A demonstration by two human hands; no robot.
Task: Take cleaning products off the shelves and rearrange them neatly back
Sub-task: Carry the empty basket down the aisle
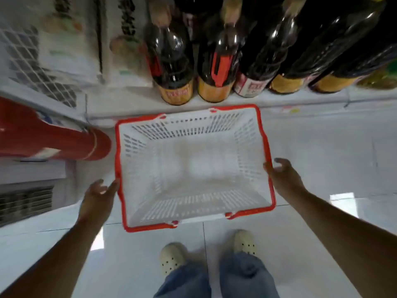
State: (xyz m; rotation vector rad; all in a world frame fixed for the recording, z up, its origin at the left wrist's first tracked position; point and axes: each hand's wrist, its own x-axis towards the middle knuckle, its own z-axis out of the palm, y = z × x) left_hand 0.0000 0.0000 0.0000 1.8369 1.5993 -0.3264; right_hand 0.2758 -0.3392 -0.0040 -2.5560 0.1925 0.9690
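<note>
Basket: a white plastic basket (193,125) with a red rim stands on the pale tiled floor (322,147), just in front of the low shelf (133,97). Nothing lies inside it.
Left hand: the left hand (97,190) is at the left side of the basket, near the closer corner. The fingers are spread and only a little bent. One fingertip seems to reach the red rim, but the blur does not let me be sure.
Right hand: the right hand (281,175) is at the right side of the basket, about halfway along the rim. The fingers are loosely bent and apart from each other and close around nothing. The thumb is at the rim; I cannot tell if it really touches.
Products: a row of dark bottles (171,61) with orange and white labels stands upright on the shelf, behind the basket. To their left on the same shelf there are white packs (71,50), too blurred to read.
Left side: a big red container (43,136) is at the left of the basket, with its end near the basket's far left corner. Above it there is a white wire mesh (32,57).
Person: two pale shoes (171,258) and blue jeans (245,280) show at the bottom, near the closer edge of the basket.
</note>
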